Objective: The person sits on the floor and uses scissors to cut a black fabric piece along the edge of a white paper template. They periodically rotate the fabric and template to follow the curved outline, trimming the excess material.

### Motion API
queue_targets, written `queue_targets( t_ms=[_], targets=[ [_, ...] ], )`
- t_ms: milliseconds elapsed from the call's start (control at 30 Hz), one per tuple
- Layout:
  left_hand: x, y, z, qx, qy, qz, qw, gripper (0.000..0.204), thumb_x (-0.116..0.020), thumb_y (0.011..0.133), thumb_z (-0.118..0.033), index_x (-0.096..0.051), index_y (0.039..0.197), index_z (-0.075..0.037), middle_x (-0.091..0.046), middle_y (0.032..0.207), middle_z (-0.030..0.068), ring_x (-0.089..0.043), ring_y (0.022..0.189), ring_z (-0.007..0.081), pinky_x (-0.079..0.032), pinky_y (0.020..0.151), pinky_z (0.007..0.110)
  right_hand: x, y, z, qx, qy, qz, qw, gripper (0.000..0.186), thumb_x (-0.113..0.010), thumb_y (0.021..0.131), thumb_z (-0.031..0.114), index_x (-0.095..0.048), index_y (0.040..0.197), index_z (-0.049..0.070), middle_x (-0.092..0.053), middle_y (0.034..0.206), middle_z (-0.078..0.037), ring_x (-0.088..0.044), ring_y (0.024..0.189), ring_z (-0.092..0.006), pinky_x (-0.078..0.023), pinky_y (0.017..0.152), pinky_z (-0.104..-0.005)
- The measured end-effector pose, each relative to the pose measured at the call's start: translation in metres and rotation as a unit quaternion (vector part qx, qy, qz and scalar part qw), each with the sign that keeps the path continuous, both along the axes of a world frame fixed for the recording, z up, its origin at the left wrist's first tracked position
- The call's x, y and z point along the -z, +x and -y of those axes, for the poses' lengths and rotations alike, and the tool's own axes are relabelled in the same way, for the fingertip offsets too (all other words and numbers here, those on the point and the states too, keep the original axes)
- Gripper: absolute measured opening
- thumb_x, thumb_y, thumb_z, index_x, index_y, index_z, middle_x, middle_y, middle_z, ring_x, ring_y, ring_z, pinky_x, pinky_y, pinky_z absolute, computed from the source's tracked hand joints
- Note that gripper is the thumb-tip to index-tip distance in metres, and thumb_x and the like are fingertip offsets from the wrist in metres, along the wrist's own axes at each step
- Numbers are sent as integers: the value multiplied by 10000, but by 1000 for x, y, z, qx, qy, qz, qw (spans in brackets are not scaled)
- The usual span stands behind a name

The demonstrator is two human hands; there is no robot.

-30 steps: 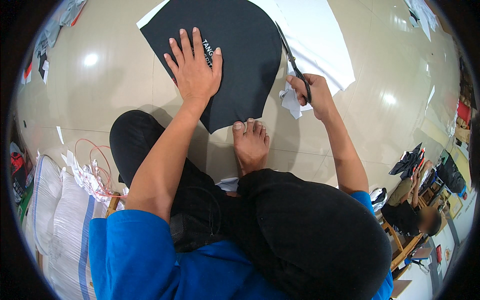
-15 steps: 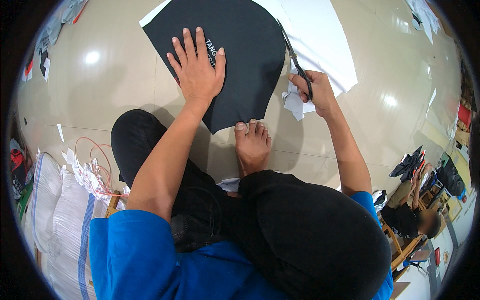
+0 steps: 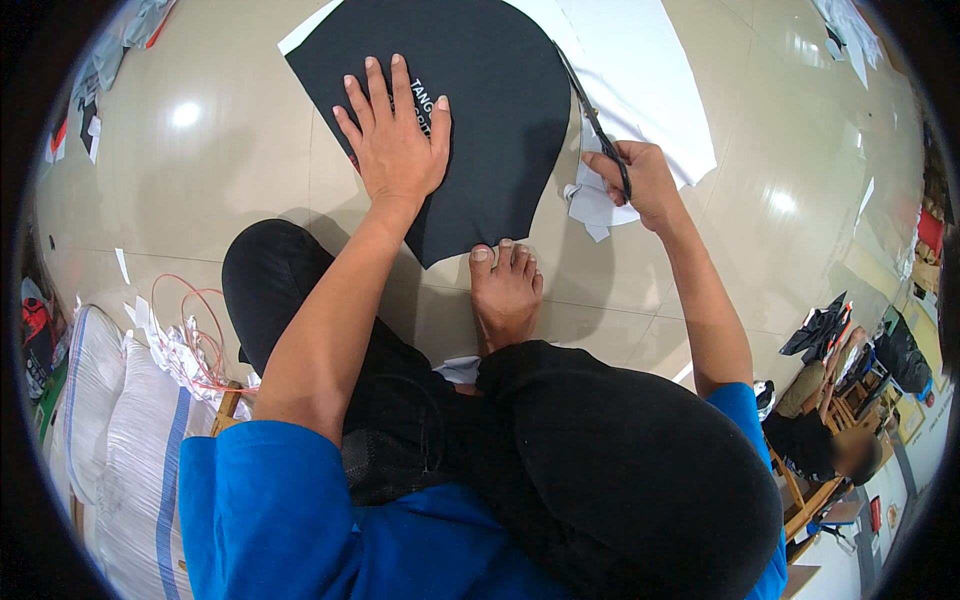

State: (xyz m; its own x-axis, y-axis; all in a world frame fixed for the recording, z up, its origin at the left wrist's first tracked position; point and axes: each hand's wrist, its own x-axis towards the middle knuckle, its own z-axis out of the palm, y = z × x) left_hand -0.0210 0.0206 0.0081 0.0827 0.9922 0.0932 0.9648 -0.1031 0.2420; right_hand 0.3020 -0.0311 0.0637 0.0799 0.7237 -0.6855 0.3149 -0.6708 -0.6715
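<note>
A black cloth panel [image 3: 500, 110] with white and red print lies on the tiled floor, over a larger sheet of white fabric [image 3: 640, 70]. My left hand [image 3: 400, 150] rests flat on the panel with its fingers spread, covering part of the print. In my right hand [image 3: 645, 180] is a pair of black-handled scissors [image 3: 590, 110], fingers wrapped round the handles. The scissors' blades point up and away along the panel's right edge, next to the white fabric. Crumpled white offcuts [image 3: 597, 205] hang below the scissors. My bare foot [image 3: 507, 295] touches the panel's near edge.
Stuffed white sacks [image 3: 140, 450] with blue stripes stand at the lower left, beside white scraps and a pink cord [image 3: 190, 335]. At the far right another person [image 3: 820, 440] sits by wooden furniture. Fabric piles [image 3: 850, 35] lie at the upper corners.
My right hand has shifted slightly right with the scissors, whose blades look closer together. The left hand and the black panel stay in place.
</note>
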Motion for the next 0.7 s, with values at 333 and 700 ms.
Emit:
queue_targets(
  t_ms=[333,700],
  targets=[
    [0,0,1,1,0,5,1000,809,-487,1096,-556,-327,1743,-98,-257,1805,237,-134,1681,500,-78,1335,685,-7,0,-11,-5,-10,1,1000,443,-912,903,334,-662,696,32,-573,577,-23,-516,474,-107,-378,442,-288],
    [-2,1,0,2,5,5,1000,796,-480,1108,-564,-337,1741,-102,-271,1801,244,-171,1673,506,-100,1327,698,-3,-3,-25,-23,-7,7,1000,363,-852,979,299,-684,760,64,-553,588,28,-488,484,-70,-359,468,-256]
  ],
)
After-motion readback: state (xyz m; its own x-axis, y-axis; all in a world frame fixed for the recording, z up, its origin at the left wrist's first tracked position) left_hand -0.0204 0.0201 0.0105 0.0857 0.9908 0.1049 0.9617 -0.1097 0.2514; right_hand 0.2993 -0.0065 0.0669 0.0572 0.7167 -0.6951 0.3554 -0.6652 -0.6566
